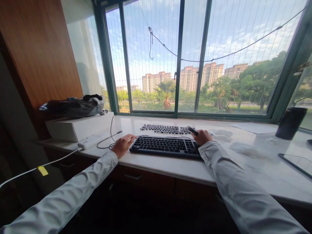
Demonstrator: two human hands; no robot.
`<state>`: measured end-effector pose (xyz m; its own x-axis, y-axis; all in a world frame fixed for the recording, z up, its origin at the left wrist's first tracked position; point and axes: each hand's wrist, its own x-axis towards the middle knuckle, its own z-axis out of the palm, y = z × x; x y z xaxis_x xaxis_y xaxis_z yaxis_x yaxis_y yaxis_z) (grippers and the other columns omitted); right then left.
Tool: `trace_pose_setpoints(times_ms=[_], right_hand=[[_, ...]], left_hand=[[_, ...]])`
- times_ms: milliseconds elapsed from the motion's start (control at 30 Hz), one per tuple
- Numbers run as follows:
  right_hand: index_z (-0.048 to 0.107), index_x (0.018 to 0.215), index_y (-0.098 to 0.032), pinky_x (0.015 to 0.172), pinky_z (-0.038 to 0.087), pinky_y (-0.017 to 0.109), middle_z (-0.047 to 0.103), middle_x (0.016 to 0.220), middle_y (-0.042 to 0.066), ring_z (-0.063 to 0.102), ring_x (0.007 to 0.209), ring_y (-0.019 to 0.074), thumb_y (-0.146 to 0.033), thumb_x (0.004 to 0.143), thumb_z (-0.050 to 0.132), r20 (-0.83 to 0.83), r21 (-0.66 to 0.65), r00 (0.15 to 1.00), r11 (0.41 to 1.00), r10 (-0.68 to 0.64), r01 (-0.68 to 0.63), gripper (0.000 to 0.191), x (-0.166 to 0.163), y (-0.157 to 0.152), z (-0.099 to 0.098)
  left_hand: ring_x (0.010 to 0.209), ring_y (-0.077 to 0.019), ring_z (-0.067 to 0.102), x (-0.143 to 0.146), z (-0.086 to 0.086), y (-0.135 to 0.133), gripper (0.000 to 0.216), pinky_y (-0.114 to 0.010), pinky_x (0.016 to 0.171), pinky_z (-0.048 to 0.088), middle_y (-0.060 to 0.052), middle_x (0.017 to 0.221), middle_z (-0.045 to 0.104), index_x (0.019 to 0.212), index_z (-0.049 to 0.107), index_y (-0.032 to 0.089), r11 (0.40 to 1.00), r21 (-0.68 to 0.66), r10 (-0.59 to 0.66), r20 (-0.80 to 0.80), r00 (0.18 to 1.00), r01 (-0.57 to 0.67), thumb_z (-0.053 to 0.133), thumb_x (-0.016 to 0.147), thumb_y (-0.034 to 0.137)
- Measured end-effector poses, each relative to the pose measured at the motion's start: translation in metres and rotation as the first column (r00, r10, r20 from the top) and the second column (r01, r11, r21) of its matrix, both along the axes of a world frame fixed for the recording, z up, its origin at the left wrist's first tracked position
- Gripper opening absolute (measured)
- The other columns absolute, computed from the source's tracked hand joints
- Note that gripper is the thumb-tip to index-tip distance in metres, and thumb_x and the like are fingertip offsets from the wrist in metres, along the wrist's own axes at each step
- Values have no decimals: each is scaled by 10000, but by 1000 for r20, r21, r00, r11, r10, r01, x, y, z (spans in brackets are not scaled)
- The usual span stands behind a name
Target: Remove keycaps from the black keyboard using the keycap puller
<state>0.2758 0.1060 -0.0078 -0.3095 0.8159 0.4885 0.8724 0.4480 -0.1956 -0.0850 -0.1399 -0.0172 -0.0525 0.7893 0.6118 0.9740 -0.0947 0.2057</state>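
Observation:
A black keyboard lies on the white countertop in front of me. At its left end, my left hand rests with fingers stretched out, touching or very near the corner. My right hand is closed around a black-handled tool above the keyboard's right end; the tool's working end is mostly hidden, so its kind is unclear. Behind the keyboard, loose black keycaps are laid out in rows like a second keyboard. A thin black cable coils beside my left hand.
At left stand a white box with a black plastic bag on it and a white power strip. Crumpled clear plastic, a dark cup and a black-edged tablet-like object are at right. A window borders the counter.

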Motion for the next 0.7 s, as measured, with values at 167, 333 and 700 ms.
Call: trace_pose_setpoints(times_ms=[167,333,700], right_hand=[[747,855,-257,674,408,307,705,852,113,647,837,260,-427,856,466,8,18,1000,1000,-5,5,328,0,2,-1],[745,862,-259,682,408,306,706,869,118,646,855,265,-425,862,460,4,18,1000,1000,12,-13,330,1,1,-1],[742,876,-239,682,418,296,711,876,120,651,864,263,-449,872,445,5,15,1000,1000,9,-10,363,2,6,-3]], left_hand=[[769,-171,579,1,0,-2,349,-290,761,436,-45,891,629,891,552,189,999,10,33,-26,999,-33,230,940,315],[707,-166,538,4,3,-5,321,-278,693,406,-27,792,585,814,498,202,996,25,83,-61,995,-82,219,941,300],[817,-160,565,5,3,-7,315,-272,758,433,-21,911,594,911,554,212,996,77,53,-46,998,-49,269,959,338]])
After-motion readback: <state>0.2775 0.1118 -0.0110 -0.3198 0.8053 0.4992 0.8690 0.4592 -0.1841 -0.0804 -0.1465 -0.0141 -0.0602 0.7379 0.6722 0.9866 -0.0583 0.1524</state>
